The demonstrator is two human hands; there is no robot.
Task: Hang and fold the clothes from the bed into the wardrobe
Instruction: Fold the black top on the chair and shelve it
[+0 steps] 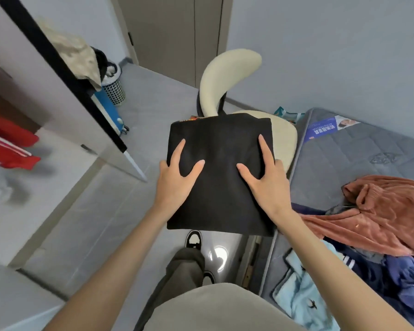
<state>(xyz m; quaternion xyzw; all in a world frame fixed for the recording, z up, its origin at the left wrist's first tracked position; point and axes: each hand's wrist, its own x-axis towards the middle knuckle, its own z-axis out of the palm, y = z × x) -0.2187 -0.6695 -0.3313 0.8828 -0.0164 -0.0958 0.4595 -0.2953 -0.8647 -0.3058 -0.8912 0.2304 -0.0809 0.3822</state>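
A folded black garment is held level in the air in front of me, above the floor and a cream chair. My left hand grips its left edge and my right hand grips its right edge. On each hand the thumb and forefinger lie on top and the other fingers are hidden underneath. The wardrobe stands at the left with its door swung open. The bed's grey mattress is at the right, with a rust-brown fleece, navy clothes and a light blue garment piled on it.
A folded red garment lies on a wardrobe shelf. The cream chair stands right behind the black garment. A perforated basket and a blue case sit behind the wardrobe door. My shoe stands on the grey floor.
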